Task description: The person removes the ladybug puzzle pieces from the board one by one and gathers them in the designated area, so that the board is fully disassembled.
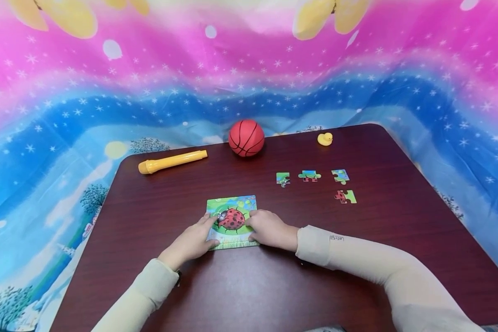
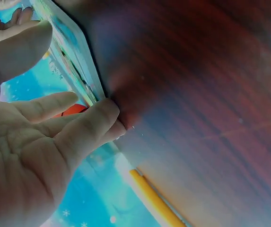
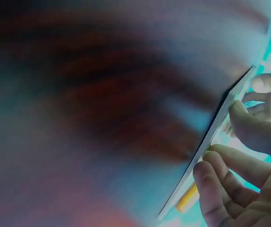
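Observation:
A square jigsaw puzzle (image 1: 228, 240) with a red ladybug on green lies flat on the table in the head view. My left hand (image 1: 194, 239) rests at its left edge, with the thumb near the lower corner. In the left wrist view, the left fingers (image 2: 85, 124) extend fairly straight against the board's side. On the opposite edge is my right hand (image 1: 272, 229), its fingers loosely bent. In the right wrist view, the right thumb (image 3: 249, 123) touches the puzzle's rim and the fingertips meet its side.
Several loose jigsaw pieces (image 1: 309, 175) lie to the right on the dark wood table (image 1: 249, 286). Along the back are a yellow toy microphone (image 1: 173, 162), a red basketball (image 1: 246, 138) and a yellow rubber duck (image 1: 325, 139). A patterned cloth (image 1: 232, 92) hangs behind the table.

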